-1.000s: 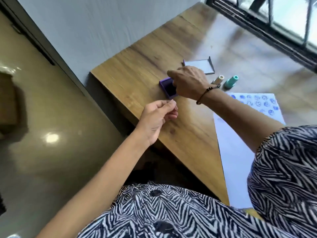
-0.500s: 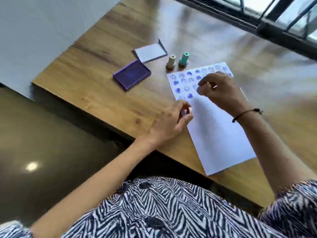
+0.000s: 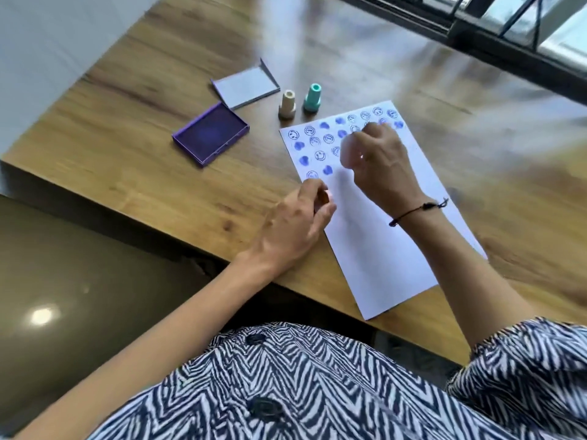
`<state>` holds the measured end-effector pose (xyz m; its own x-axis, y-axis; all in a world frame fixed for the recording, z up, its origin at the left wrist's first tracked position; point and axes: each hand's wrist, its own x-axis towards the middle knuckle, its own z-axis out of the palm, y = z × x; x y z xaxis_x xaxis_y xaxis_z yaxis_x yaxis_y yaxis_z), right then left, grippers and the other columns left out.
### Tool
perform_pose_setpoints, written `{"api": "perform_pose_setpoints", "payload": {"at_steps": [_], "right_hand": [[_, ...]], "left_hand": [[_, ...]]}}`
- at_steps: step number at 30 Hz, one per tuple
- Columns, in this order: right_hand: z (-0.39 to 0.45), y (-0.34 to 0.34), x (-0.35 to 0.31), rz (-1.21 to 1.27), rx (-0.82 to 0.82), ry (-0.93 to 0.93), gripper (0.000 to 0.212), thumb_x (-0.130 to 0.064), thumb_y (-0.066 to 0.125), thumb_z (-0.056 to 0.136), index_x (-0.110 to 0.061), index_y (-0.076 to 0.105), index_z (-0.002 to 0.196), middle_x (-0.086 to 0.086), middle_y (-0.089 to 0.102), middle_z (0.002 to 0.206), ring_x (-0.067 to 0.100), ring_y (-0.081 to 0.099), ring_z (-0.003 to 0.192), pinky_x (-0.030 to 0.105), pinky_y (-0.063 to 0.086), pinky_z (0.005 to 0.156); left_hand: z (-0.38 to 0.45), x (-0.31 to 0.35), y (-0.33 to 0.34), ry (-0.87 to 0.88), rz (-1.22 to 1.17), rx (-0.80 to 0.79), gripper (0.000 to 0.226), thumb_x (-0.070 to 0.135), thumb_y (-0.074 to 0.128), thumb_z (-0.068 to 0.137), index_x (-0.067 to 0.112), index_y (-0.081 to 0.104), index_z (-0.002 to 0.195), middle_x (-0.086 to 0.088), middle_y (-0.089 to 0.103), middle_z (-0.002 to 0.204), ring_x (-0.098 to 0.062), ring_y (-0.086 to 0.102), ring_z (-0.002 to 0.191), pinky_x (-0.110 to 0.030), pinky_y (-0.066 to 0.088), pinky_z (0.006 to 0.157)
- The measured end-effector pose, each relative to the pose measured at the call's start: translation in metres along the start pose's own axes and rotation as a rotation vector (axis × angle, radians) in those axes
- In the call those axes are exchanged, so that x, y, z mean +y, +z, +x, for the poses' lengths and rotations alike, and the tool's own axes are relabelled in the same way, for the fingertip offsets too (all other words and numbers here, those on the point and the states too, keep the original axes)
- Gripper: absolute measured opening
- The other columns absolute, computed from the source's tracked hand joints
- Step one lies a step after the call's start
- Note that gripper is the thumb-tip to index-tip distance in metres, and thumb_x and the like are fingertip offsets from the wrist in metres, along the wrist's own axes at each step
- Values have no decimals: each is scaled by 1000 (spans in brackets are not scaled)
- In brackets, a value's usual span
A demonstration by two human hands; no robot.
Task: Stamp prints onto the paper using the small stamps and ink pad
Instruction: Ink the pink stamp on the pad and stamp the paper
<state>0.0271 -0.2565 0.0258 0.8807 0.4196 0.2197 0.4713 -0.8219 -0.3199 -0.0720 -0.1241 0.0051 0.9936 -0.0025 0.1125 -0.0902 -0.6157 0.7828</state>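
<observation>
A white sheet of paper (image 3: 381, 265) lies on the wooden table (image 3: 127, 138), its top part covered with blue smiley and heart prints. My right hand (image 3: 381, 163) hovers low over the printed rows, fingers closed around a small pale stamp (image 3: 349, 149) that is blurred and mostly hidden. My left hand (image 3: 295, 227) rests at the paper's left edge with fingers curled, nothing visible in it. The open purple ink pad (image 3: 211, 133) sits left of the paper. A beige stamp (image 3: 287, 104) and a teal stamp (image 3: 313, 98) stand upright by the paper's top corner.
The ink pad's lid (image 3: 244, 87) lies upside down behind the pad. The table's front edge runs diagonally, with a glossy floor (image 3: 79, 281) below on the left. A dark window frame (image 3: 476, 36) borders the far right.
My right hand left the ink pad and moved right onto the paper's printed area. My left hand followed to the paper's left edge. The view swung right.
</observation>
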Motion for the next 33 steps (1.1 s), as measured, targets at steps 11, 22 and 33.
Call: {"api": "perform_pose_setpoints", "payload": {"at_steps": [11,22,33], "right_hand": [[4,2,0,71,-129,62,18,-1,45,78,-2,62,86,20,61,92,34,56,84,39,45,69],[-7,-41,28,1239,121,704,16,5,65,74,-10,59,73,-6,63,45,10,45,40,19,36,42],[-26,-44,-21,1257,-147,448,13,2,67,74,-11,65,76,4,65,60,12,49,49,20,42,48]], "left_hand": [[2,-1,0,39,41,-27,28,30,48,88,10,48,109,-14,65,104,-36,60,93,-43,48,77],[2,4,-4,14,6,-71,28,27,46,91,8,46,112,-16,65,108,-38,59,96,-47,47,82],[13,11,-16,-271,-720,21,10,15,60,84,21,58,92,-9,65,96,-18,62,93,-35,47,94]]}}
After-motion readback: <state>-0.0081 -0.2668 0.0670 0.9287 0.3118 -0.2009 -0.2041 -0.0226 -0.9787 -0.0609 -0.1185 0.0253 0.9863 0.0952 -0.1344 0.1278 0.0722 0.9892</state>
